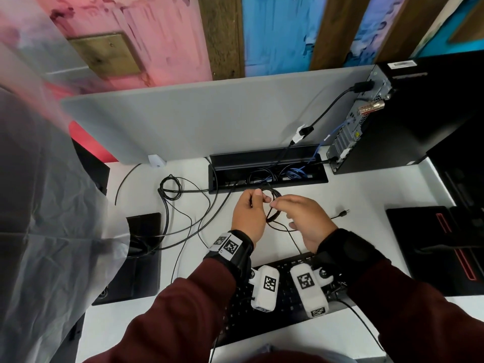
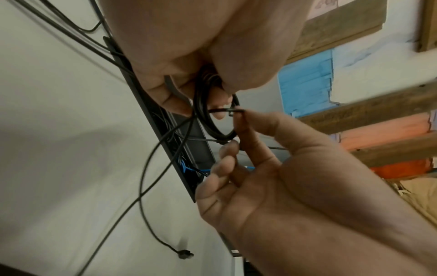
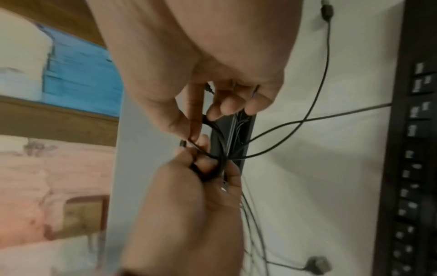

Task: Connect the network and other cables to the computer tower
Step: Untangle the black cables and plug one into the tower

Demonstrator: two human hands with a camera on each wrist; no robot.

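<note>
I read this as mid-task. The computer tower (image 1: 408, 113) stands at about two o'clock on the white desk (image 1: 353, 195), its rear panel turned toward me. A thick black cable (image 1: 337, 100) is plugged in near the top of that panel, and a blue network cable (image 1: 340, 127) runs from the panel down into the open cable tray (image 1: 267, 176) at twelve o'clock, so those two look connected, though the network plug itself is too small for me to confirm.

What is left sits in my hands. My left hand (image 1: 247, 213) has its fingers curled round a small coiled black cable (image 1: 272, 205), held just above the desk in front of the tray. My right hand (image 1: 303, 218) pinches a thin tie (image 2: 224, 110) on that coil between thumb and forefinger, the other fingers loosely curled and holding nothing. I judge I am undoing the bundle before it can reach the tower.

A loose jack plug (image 1: 343, 213) lies at three o'clock of my hands, unconnected. More black leads trail at nine o'clock, and the keyboard (image 1: 275, 297) sits at six.
</note>
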